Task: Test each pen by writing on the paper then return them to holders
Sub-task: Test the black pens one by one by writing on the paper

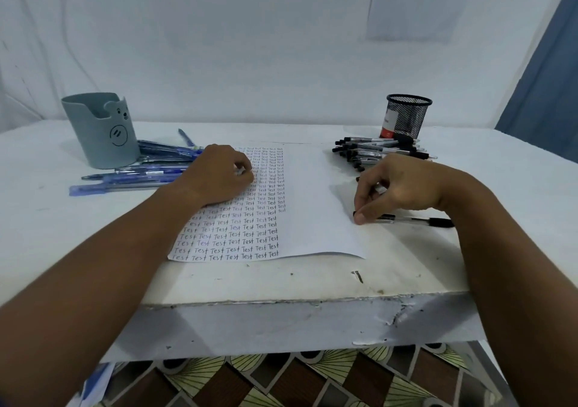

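A white paper point(312, 206) lies in the middle of the table, its left half filled with rows of the word "Test". My left hand point(219, 175) rests curled on the paper's upper left part, holding nothing that I can see. My right hand point(397, 187) is at the paper's right edge, its fingertips pinching the tip end of a black pen point(416, 220) that lies flat on the table. A pile of black pens point(381, 153) lies in front of the black mesh holder point(406, 115). Several blue pens point(147, 168) lie beside the grey bear holder point(100, 128).
The white table point(281, 281) has a chipped front edge near me. A white wall stands behind it, and a blue curtain point(547, 100) hangs at the far right. A red-and-white object sits inside the mesh holder. A patterned floor shows below.
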